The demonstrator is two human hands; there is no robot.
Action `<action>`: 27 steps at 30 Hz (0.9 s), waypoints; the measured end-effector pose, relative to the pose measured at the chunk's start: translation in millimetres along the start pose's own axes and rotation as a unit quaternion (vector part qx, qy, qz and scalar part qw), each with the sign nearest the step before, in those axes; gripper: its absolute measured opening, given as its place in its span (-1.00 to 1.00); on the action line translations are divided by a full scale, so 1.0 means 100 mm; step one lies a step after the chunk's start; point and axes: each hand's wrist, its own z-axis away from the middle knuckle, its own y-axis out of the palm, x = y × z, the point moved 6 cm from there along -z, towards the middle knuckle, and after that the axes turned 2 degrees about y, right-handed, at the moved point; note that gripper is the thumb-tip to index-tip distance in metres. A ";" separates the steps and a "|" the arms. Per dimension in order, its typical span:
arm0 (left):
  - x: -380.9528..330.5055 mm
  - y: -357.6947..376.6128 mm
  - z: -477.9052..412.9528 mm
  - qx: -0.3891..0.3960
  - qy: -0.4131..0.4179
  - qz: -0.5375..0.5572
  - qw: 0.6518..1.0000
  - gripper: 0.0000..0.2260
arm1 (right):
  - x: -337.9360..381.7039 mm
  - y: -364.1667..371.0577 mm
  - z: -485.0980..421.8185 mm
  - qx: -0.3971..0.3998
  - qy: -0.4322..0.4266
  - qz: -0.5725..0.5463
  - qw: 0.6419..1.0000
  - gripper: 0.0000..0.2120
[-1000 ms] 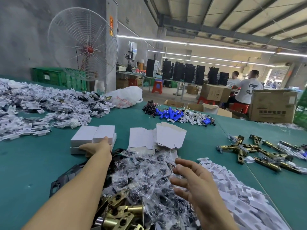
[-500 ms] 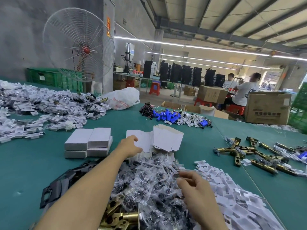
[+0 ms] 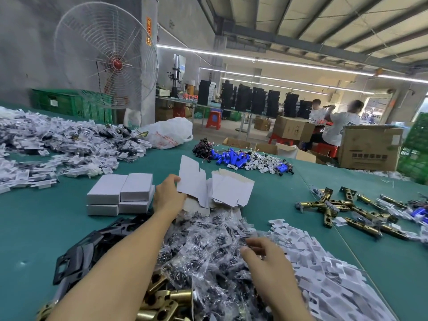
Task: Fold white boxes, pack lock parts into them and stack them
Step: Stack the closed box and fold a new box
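A flat box blank (image 3: 192,179) of thin, matt white card, die-cut with notched flaps along its edges, is pinched at its lower left edge by the thumb and fingers of the left hand (image 3: 170,198) and is held tilted up off a loose pile of like blanks (image 3: 231,188), whose grey-brown inner faces are shown at their upper edges. The fingers (image 3: 252,242) of the right hand (image 3: 266,260) are loosely bent over a crinkled heap of clear bags (image 3: 208,239) filled with small dark parts; whether a bag is gripped cannot be told. At nine o'clock from the left hand, folded white boxes (image 3: 120,191), crisp-edged and rectangular, are stacked two high in two columns set side by side. At seven o'clock from that hand, flat black plates (image 3: 81,256) with square cut-outs are spread on the green felt-like table (image 3: 34,228). At five o'clock from the right hand, a drift of stepped white card inserts (image 3: 324,274) is heaped. Shiny cylindrical brass pieces (image 3: 162,302) are seen at the bottom edge, between the forearms. At two o'clock from the right hand, long brass latch bolts (image 3: 347,207) are scattered crosswise on the table, well apart from the blanks.
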 end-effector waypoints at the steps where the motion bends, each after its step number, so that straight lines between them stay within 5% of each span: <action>1: -0.08 -0.06 0.01 -0.014 0.010 0.004 1.000 -0.61 | 0.00 0.00 0.00 0.000 0.001 0.000 1.000 -0.88; 7: -0.87 -0.48 0.41 -0.101 0.134 0.079 0.983 -0.67 | 0.01 -0.03 0.00 -0.008 0.009 -0.043 0.999 -0.82; 12: -1.44 -0.46 1.12 0.026 0.255 0.084 0.963 -0.63 | 0.14 -0.12 0.00 -0.048 -0.036 -0.104 0.993 -0.43; 17: -1.42 -0.33 1.59 0.157 0.191 0.124 0.961 -0.71 | 0.16 -0.16 -0.02 -0.066 -0.062 -0.097 0.991 -0.38; 22: -1.31 -0.50 1.66 0.160 0.125 0.207 0.957 -0.82 | 0.29 -0.16 0.05 -0.052 -0.140 -0.085 0.985 -0.42; 27: -1.24 -0.57 1.83 0.280 0.046 0.317 0.905 -0.75 | 0.51 -0.16 0.20 -0.085 -0.258 0.049 0.961 -0.47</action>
